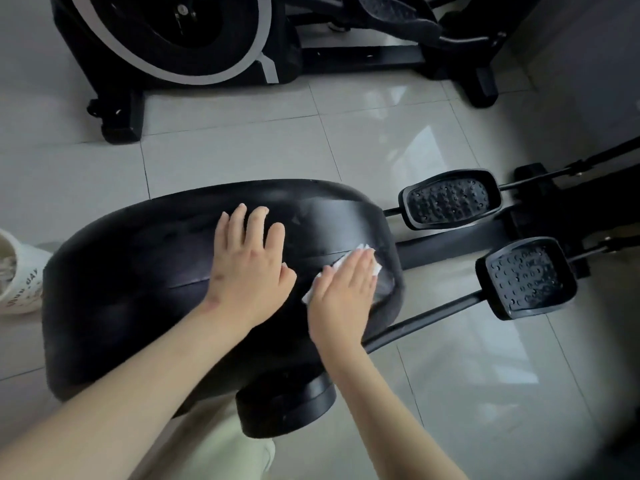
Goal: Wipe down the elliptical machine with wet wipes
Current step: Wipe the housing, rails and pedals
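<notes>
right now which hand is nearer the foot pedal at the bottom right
Right. The right hand presses the wet wipe on the end of the black housing nearest that pedal; the left hand lies flat farther left on it.

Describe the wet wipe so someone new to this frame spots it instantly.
Find the big black rounded housing of the near elliptical, mid-frame. Both hands lie flat on it: the left hand is bare, the wet wipe sits under the right hand, nearer the pedals. It is the only white thing on the black shell.
</notes>
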